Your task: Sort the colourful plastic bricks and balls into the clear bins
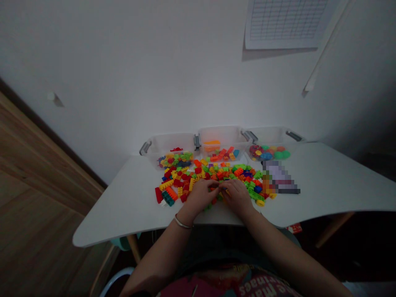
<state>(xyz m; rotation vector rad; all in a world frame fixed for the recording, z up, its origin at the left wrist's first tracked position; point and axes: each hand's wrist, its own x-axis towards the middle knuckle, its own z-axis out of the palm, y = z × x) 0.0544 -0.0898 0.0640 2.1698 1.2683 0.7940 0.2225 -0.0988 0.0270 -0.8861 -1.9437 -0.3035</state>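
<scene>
A wide heap of colourful toy building bricks (182, 177) covers the middle of the table. Over its front part my left hand (202, 193), with a bangle on the wrist, meets my right hand (237, 196). Both are closed, fingers bent and fingertips nearly touching one another. Whatever is between the fingertips is too small and dark to make out. Close around the hands lie yellow, red, orange and green bricks, some partly hidden beneath them. A dark teal brick (168, 199) lies at the heap's left front edge, and a yellow piece (260, 203) at its right front.
Three clear bins stand against the wall: the left bin (167, 142) with mixed pieces, the middle bin (221, 134) with mostly orange pieces, the right bin (269, 134) with coloured rounded pieces. A blurred flat item (280, 177) lies right of the heap on the white table (328, 181).
</scene>
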